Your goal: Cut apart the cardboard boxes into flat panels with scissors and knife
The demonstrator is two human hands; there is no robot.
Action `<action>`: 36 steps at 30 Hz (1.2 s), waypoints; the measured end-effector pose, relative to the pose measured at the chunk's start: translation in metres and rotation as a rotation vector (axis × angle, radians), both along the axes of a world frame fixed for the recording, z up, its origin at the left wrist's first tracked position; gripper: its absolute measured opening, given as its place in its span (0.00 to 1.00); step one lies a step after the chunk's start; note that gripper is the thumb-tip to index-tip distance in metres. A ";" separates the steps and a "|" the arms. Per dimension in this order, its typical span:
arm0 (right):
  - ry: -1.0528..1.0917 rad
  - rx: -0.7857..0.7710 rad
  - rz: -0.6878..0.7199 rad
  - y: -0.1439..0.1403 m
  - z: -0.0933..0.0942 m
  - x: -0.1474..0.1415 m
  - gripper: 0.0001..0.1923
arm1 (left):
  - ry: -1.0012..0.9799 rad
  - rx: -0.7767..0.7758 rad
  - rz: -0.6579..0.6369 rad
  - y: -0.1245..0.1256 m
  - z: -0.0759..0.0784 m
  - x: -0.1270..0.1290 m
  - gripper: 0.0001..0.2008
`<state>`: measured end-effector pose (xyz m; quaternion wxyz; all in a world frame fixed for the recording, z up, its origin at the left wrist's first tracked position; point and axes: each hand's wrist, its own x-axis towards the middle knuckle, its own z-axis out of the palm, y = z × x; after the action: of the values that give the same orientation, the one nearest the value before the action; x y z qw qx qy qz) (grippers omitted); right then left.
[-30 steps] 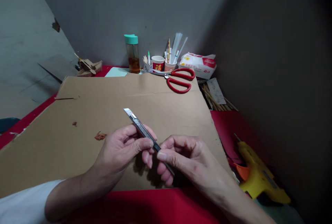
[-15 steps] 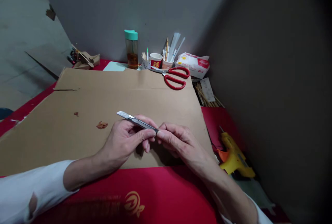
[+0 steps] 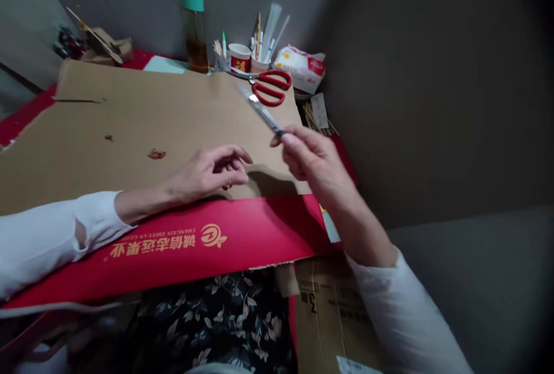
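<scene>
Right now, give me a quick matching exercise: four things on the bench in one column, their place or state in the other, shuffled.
1. utility knife
2. scissors
3. left hand
4. bottle

a. standing at the back wall
b. resting on the cardboard, holding nothing
c. lying on the cardboard's far edge, red handles
d. held up in the right hand

Pairs: 1-d, 2-c, 3-b, 4-a

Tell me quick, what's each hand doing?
Left hand: loosely curled, empty, resting on the cardboard sheet.
Right hand: closed on the utility knife.
</scene>
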<state>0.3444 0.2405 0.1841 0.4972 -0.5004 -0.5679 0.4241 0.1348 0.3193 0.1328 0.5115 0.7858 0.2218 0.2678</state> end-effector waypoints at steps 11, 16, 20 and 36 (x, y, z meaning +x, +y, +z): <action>-0.288 -0.510 -0.030 -0.198 -0.046 -0.013 0.18 | 0.405 0.952 -0.334 -0.006 -0.009 0.002 0.25; -0.409 -0.511 -0.107 -0.219 -0.065 -0.031 0.20 | 0.524 0.766 -0.325 0.003 0.000 0.006 0.24; -0.411 -0.490 -0.122 -0.220 -0.067 -0.035 0.20 | 0.558 0.650 -0.445 0.012 0.008 0.005 0.24; -0.225 -0.502 -0.141 -0.224 -0.075 -0.049 0.18 | 0.565 0.608 -0.416 0.003 0.027 0.000 0.18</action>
<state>0.2955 0.0167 0.1087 0.3197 -0.6902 -0.4606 0.4575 0.1346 0.3221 0.1603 0.2202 0.9701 0.1013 -0.0123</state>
